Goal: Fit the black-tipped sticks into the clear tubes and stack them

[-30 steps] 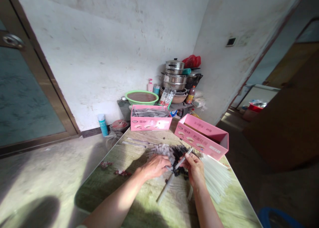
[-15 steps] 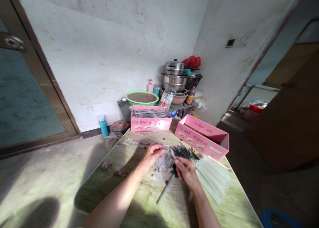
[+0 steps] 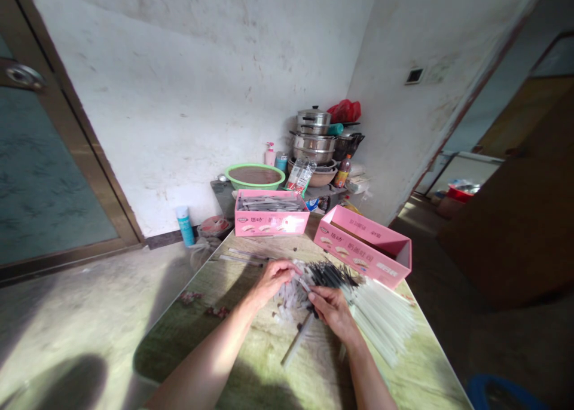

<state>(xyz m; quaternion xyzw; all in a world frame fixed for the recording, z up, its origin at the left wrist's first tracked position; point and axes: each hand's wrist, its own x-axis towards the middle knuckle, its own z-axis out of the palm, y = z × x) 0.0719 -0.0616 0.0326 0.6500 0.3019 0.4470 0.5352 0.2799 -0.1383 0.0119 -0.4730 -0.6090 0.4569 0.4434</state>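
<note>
Over the middle of the table, my left hand (image 3: pixel 274 281) is closed in a pinch with thumb and forefinger together. My right hand (image 3: pixel 330 307) is closed too, pinching a small translucent plastic piece (image 3: pixel 304 284) whose far end meets the left fingertips. Beneath them lies a pile of similar small translucent pieces (image 3: pixel 290 299). Thin black sticks (image 3: pixel 332 274) lie heaped just beyond the right hand. To its right, long pale translucent tubes (image 3: pixel 383 320) are fanned out, and a single grey-white tube (image 3: pixel 296 343) rests nearer me.
A pink box (image 3: pixel 271 223) filled with thin grey sticks stands at the table's back edge. Another pink box (image 3: pixel 361 251) sits tilted at the right. Behind are a green-rimmed basin (image 3: pixel 255 186) and stacked steel pots (image 3: pixel 313 141). A few loose sticks (image 3: pixel 242 254) lie left of the hands.
The small translucent piece has tilted toward my left hand and now bridges both sets of fingertips. My right hand has shifted slightly left.
</note>
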